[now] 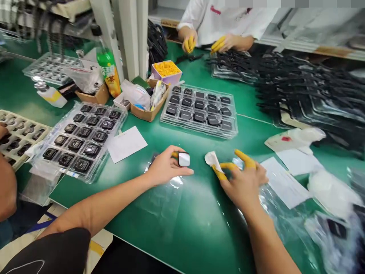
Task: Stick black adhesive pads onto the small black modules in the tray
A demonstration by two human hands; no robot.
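Observation:
My left hand (168,165) grips a small square watch case (184,159) by its edges, its shiny pale face turned toward me. My right hand (242,179), with yellow finger cots on several fingers, pinches a folded white cloth (212,159) between thumb and finger. The cloth hangs a little to the right of the watch case, apart from it. Beneath my left hand, clear plastic film (162,201) lies on the green table (199,228). A clear tray of dark watch cases (84,132) sits to the left, and another tray of black square parts (199,108) is ahead.
Papers (285,182) and plastic bags (333,236) lie at the right. Stacked black straps (310,87) fill the far right. Small boxes (149,108) and a green bottle (108,68) stand at the back left. A co-worker (225,23) with yellow finger cots works opposite; another person's arm (7,179) is at left.

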